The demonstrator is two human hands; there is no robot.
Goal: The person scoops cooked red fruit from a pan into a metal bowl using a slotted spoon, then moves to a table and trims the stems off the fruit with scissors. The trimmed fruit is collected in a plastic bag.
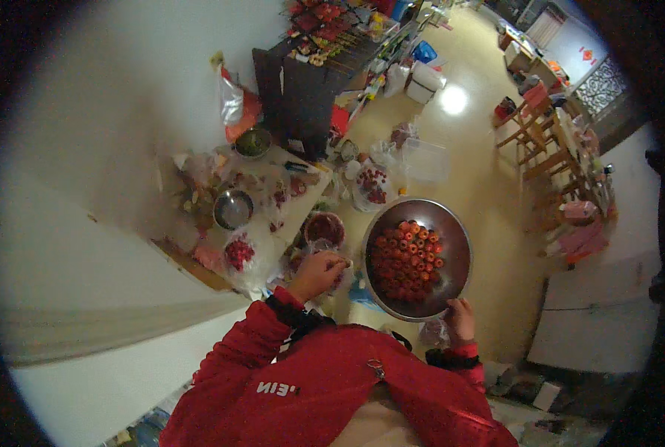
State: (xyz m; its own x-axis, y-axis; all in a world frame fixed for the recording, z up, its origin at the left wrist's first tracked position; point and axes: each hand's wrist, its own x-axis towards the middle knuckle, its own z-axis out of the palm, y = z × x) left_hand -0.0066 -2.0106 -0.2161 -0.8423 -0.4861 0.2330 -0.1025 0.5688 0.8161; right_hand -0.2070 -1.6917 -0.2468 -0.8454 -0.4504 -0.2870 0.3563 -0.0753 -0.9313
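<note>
A large metal bowl (456, 246) is tilted in front of me. It holds many red hawthorn-like fruits (408, 260), several with dark round openings. Its lower right rim is gripped by my right hand (461, 319). To the bowl's left, my left hand (317, 275) has its fingers drawn together at the tips. Whether something small sits between them is too blurred to tell. Just beyond that hand stands a reddish basin (325, 229). Clear plastic bagging lies under and around the left fingers.
On the table (265, 234) at left are a metal bowl (233, 209), bagged red fruits (239, 252) and a dark-filled bowl (253, 143). A bag of red fruits (372, 184) sits beyond the large bowl. Skewered items (332, 47) top a dark cabinet (299, 95). Wooden chairs (539, 139) stand right.
</note>
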